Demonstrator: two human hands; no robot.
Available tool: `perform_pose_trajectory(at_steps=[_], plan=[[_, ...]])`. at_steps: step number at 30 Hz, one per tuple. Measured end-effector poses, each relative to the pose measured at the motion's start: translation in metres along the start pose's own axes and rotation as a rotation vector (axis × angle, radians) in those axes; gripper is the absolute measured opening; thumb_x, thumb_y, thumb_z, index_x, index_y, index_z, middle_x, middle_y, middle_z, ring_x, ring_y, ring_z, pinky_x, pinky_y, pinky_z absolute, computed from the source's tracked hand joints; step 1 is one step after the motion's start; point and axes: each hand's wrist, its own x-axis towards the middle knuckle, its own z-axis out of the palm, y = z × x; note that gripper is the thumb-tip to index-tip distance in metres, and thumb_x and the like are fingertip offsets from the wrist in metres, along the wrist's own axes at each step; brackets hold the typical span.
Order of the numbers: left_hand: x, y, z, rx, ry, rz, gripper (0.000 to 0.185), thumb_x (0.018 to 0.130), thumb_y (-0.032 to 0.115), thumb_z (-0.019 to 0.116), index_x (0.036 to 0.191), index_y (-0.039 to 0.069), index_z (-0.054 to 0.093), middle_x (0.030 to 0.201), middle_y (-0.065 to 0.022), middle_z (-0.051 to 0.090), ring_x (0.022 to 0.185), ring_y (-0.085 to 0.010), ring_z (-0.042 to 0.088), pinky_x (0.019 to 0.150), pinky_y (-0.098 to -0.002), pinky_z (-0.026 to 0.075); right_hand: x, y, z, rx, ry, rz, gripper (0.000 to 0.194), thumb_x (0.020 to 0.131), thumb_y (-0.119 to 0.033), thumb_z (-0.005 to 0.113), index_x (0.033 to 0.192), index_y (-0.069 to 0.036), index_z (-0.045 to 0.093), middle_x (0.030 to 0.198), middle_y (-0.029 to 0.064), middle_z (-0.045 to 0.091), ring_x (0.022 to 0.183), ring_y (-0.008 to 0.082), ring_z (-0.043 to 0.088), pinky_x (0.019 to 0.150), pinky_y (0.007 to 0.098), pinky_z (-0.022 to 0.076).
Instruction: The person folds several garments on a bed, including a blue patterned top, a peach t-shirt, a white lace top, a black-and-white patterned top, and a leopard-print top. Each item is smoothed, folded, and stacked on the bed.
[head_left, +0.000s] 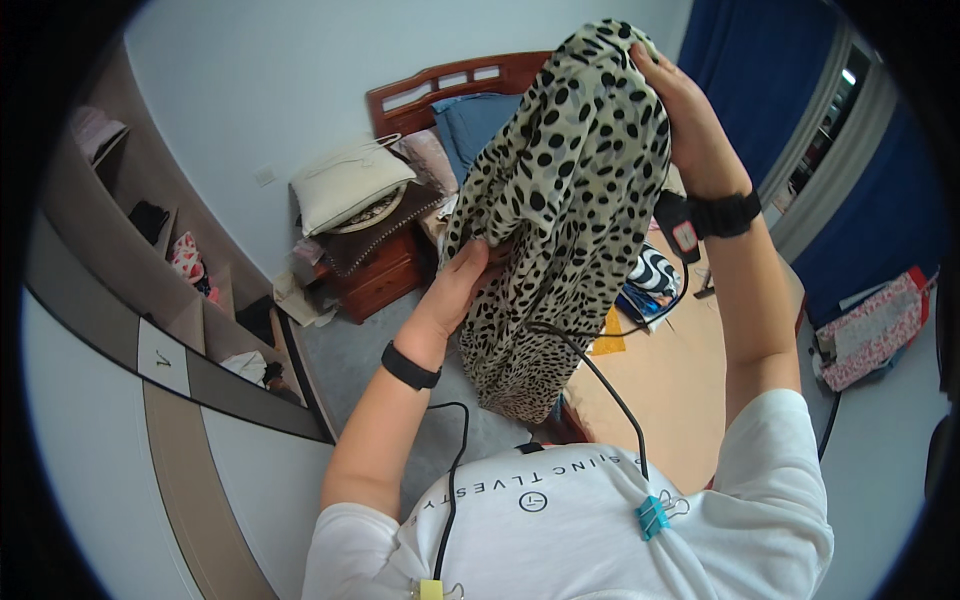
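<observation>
A pale, thin cloth garment with black spots (570, 172) hangs in front of me, between my raised hands. My right hand (679, 105) is at its upper right edge, high up, with the thumb on the cloth and the garment's top bunched beside it. Lower down on the left, my left hand (465, 289) grips a fold of the same cloth; some of its fingers are hidden in the fabric. The garment's lower end hangs down in front of my white shirt. Both wrists wear black straps, and a black cable runs across the cloth.
Behind the garment stands a wooden bed (652, 390) with a blue pillow (480, 124) and folded clothes (649, 281). A wooden nightstand (379, 274) bears a cream cushion (349, 184). An open wardrobe (184, 315) with clothes is at left, blue curtains (757, 82) at right.
</observation>
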Motion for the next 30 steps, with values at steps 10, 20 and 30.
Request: perform_pose_trajectory(at_steps=[10,20,30], plan=[[0.02,0.015,0.08,-0.685,-0.234,-0.063,0.028,0.094,0.02,0.055,0.118,0.008,0.055,0.09,-0.0032,0.061,0.083,-0.0153,0.059,0.083,-0.0363,0.052,-0.162,-0.001,-0.035,0.258,0.359,0.039,0.023,0.097,-0.026,0.052,0.107,-0.007,0.061,0.093,0.0019,0.068,0.077,0.0097,0.065,0.068,0.0252,0.0544],[0.016,-0.058,0.257,0.129,-0.138,0.033,0.03,0.095,0.013,0.053,0.124,0.005,0.054,0.112,-0.0069,0.061,0.099,-0.014,0.059,0.084,-0.028,0.05,-0.357,-0.059,-0.095,0.332,0.485,0.088,0.029,0.097,-0.026,0.051,0.111,-0.002,0.059,0.099,0.0091,0.069,0.081,0.0141,0.068,0.071,0.0278,0.0564],[-0.021,-0.127,0.429,0.394,-0.842,-0.253,0.048,0.083,0.016,0.07,0.127,0.006,0.051,0.117,-0.0048,0.059,0.108,-0.014,0.051,0.095,-0.0301,0.04,-0.513,-0.137,-0.114,0.261,0.561,0.178,0.03,0.096,-0.025,0.055,0.115,-0.002,0.059,0.1,0.0063,0.068,0.084,0.0106,0.066,0.072,0.0229,0.0538]])
